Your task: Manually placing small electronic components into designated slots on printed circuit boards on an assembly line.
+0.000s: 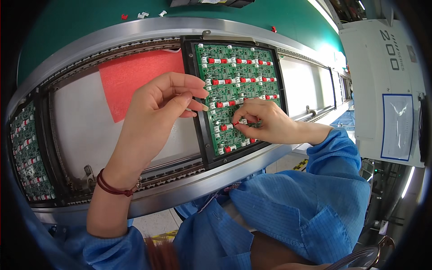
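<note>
A green circuit board panel (220,94) with rows of red and white connectors sits in a black frame (198,108) on the conveyor. My right hand (265,120) rests over its lower right part, thumb and forefinger pinching a small red connector (235,123) against the board. Those fingertips hide part of the row beneath. At the frame's left edge hovers my left hand (157,110), loosely curled with its fingers apart. Nothing shows between them, though the palm is turned from view. A dark red cord circles my left wrist.
Another framed board panel (29,153) lies at the far left of the conveyor. A red sheet (135,78) lies left of the near panel. Metal rails (166,180) run along both sides. Loose connectors (143,15) lie on the green surface beyond; a white machine (382,90) stands at right.
</note>
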Demonstrator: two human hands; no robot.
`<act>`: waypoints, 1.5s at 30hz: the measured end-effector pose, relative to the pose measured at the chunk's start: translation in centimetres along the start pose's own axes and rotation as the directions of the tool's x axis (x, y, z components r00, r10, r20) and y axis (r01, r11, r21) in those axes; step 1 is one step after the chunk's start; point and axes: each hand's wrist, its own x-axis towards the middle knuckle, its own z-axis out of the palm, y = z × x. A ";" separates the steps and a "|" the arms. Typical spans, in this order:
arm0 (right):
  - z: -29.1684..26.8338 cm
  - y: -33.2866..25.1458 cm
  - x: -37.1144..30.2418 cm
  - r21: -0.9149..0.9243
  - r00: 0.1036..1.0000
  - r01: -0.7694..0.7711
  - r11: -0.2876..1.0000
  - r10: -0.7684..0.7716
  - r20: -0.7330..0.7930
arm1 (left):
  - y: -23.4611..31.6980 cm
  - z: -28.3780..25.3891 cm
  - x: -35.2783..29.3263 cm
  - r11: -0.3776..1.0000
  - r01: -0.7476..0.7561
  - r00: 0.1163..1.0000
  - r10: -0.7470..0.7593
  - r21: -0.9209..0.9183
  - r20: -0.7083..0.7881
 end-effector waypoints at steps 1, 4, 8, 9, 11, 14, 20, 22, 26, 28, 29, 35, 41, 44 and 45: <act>0.1 0.0 0.0 0.000 1.000 -0.001 1.000 0.001 0.002 | 0.0 -0.1 0.0 1.000 -0.001 1.000 0.001 0.003 -0.004; 0.7 0.1 -0.3 -0.020 0.998 0.038 0.999 -0.038 -0.045 | -0.1 -0.2 -0.1 1.000 -0.003 1.000 0.003 0.007 -0.012; 1.3 0.2 -0.7 0.007 0.991 0.057 0.998 -0.055 -0.119 | -0.1 -0.4 -0.3 1.000 -0.004 1.000 0.005 0.019 -0.024; 1.4 0.2 -0.8 -0.009 0.989 0.048 0.999 -0.049 -0.136 | -0.1 -0.4 -0.3 1.000 -0.004 1.000 0.004 0.018 -0.024; 1.7 0.3 -0.9 0.002 0.987 0.047 0.999 -0.046 -0.157 | -0.1 -0.5 -0.4 1.000 -0.003 1.000 0.003 0.015 -0.024; 1.8 0.2 -0.8 0.012 0.983 0.041 0.999 -0.038 -0.179 | -0.1 -0.6 -0.5 1.000 0.003 1.000 -0.003 0.003 -0.031; 2.5 0.6 -0.6 -0.022 0.975 0.055 0.998 -0.059 -0.215 | -0.2 -1.2 -0.5 1.000 -0.008 0.999 0.009 0.019 -0.031; 2.7 1.0 -0.6 -0.045 0.971 0.073 0.996 -0.081 -0.223 | -0.3 -1.4 -0.5 1.000 -0.018 0.999 0.019 0.025 -0.033; 2.5 1.1 -0.7 -0.165 0.949 0.185 0.969 -0.220 -0.224 | 0.0 -2.0 -0.6 0.999 -0.035 0.999 0.035 0.020 -0.029; 1.4 0.3 -1.0 -0.172 0.940 0.201 0.964 -0.239 -0.245 | 0.5 -1.7 -0.9 1.000 -0.028 0.999 0.028 0.005 -0.030; 0.5 -0.4 -1.0 -0.144 0.934 0.191 0.971 -0.225 -0.278 | 0.6 -1.5 -1.3 1.000 -0.020 0.999 0.019 -0.012 -0.030; -6.2 -4.4 6.3 -0.410 0.768 0.263 0.874 -0.446 -0.460 | 2.8 -1.5 -2.7 1.000 0.012 0.999 -0.012 0.012 -0.031; -10.0 -4.5 14.8 -0.483 0.736 0.178 0.857 -0.442 -0.513 | 2.9 -1.4 -4.4 0.687 -0.272 0.933 0.359 0.674 0.010; -11.1 -4.0 17.5 -0.581 0.756 0.140 0.802 -0.465 -0.460 | 2.4 -1.9 -4.9 0.337 -0.372 0.832 0.534 0.865 0.150; -11.4 -4.1 18.2 -0.547 0.807 0.085 0.833 -0.380 -0.452 | 2.4 -2.1 -5.0 0.280 -0.371 0.834 0.520 0.885 0.185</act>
